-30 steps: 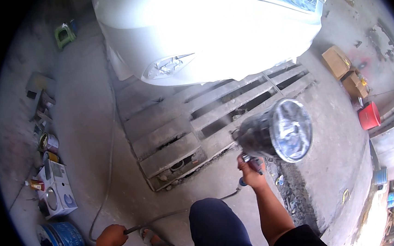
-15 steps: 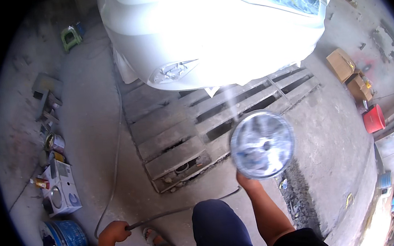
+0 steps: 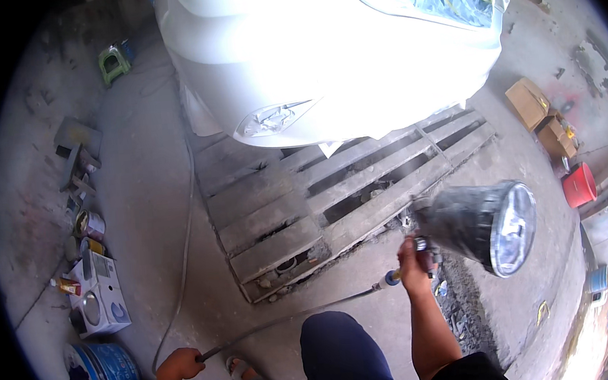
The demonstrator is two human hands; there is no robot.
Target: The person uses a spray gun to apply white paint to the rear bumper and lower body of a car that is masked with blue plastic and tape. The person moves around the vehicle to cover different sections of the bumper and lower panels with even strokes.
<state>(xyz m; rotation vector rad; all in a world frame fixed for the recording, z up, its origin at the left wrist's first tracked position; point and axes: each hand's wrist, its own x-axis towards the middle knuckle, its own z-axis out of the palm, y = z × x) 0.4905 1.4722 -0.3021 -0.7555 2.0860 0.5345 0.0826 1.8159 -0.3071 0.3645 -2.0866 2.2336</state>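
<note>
right hand (image 3: pixel 415 274) has fingers wrapped round the handle of a spray gun (image 3: pixel 422 245), held out right of the knee (image 3: pixel 347 358), its dark cup (image 3: pixel 467 221) tipped over with the shiny round end facing right. hose (image 3: pixel 279 325) runs from the handle's base to the left hand (image 3: pixel 180 364), fingers curled closed round it, low at left near a blue tub (image 3: pixel 120 370). white car body (image 3: pixel 308 61) is ahead, well apart from the gun, by a slatted floor grate (image 3: pixel 361 176).
</note>
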